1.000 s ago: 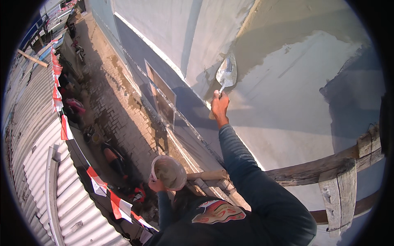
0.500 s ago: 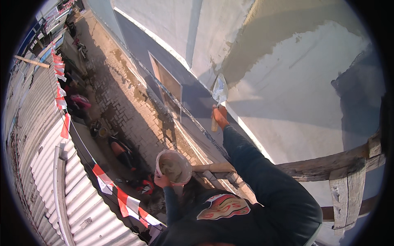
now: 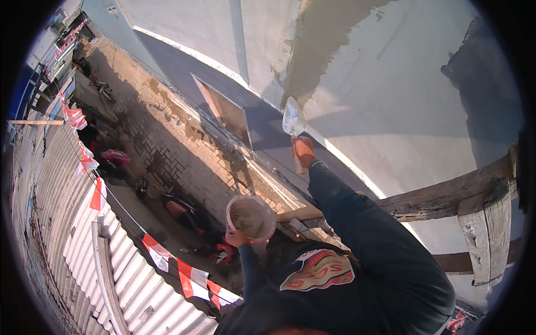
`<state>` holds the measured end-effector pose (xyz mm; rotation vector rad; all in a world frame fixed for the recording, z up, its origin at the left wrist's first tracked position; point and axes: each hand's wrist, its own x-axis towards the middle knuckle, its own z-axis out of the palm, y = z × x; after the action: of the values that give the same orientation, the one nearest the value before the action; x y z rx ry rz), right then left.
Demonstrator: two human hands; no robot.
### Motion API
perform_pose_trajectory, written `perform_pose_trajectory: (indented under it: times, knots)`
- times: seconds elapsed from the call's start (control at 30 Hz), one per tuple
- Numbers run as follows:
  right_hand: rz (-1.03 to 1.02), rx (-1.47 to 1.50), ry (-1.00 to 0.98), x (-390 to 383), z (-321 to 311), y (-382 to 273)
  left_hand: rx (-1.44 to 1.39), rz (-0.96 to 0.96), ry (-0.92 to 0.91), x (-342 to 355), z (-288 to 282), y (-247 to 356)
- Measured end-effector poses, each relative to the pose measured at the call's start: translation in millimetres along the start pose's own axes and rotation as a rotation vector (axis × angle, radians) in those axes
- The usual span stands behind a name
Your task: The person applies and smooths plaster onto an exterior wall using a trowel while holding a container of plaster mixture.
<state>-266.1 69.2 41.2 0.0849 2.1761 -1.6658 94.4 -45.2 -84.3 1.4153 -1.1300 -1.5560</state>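
My right hand (image 3: 303,152) is closed round the handle of a trowel (image 3: 292,117), arm stretched forward. The pointed metal blade is pale and lies by the edge of a grey wall (image 3: 379,106), just below a darker, wet-looking patch of mortar (image 3: 318,53). Whether the blade touches the wall I cannot tell. At my lower left, my left hand (image 3: 237,239) grips the rim of a pale bucket (image 3: 270,226). Grey-brown mortar (image 3: 247,219) sits inside it.
A rough timber rail (image 3: 441,198) crosses at right, joined to an upright board (image 3: 487,240). Below lies a paved alley (image 3: 178,162) with a parked motorbike (image 3: 181,212). Red-and-white bunting (image 3: 184,273) hangs beside a corrugated roof (image 3: 134,296) on the left.
My view has shifted, so the bucket and roof sit further right in the picture. The trowel blade has turned, showing more of its flat face. Both hands keep their holds.
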Motion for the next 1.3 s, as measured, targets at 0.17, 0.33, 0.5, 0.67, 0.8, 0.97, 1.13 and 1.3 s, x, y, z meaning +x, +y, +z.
perform_pose_trajectory:
  times: [0.17,0.33,0.5,0.67,0.8,0.97,1.13,1.3]
  knots:
    - [-0.104,0.089,-0.168,9.7,10.2,18.6,0.112,-0.024,0.02,-6.0,3.7,-1.7]
    - [-0.108,-0.036,-0.02,33.8,38.4,34.4,0.011,-0.052,-0.024,-7.1,-0.3,-6.4]
    - [-0.052,0.136,0.249,63.4,91.4,33.4,0.154,-0.015,0.011,-4.0,-20.6,-11.6]
    - [-0.121,0.264,0.306,111.1,132.9,41.7,0.177,-0.039,0.088,-9.4,-32.7,-16.6]
    - [-0.206,0.365,0.333,149.4,159.9,27.3,0.135,-0.041,0.111,-15.6,-47.2,-8.8]
    - [-0.218,0.35,0.242,166.0,168.1,19.1,0.194,-0.041,0.123,-19.6,-52.7,-7.1]
    - [-0.218,0.249,-0.056,157.1,168.4,55.5,0.195,-0.046,0.109,-13.9,-49.6,-10.7]
    - [-0.215,0.06,-0.313,73.5,125.6,63.2,0.215,-0.031,0.117,-6.1,-40.6,-20.0]
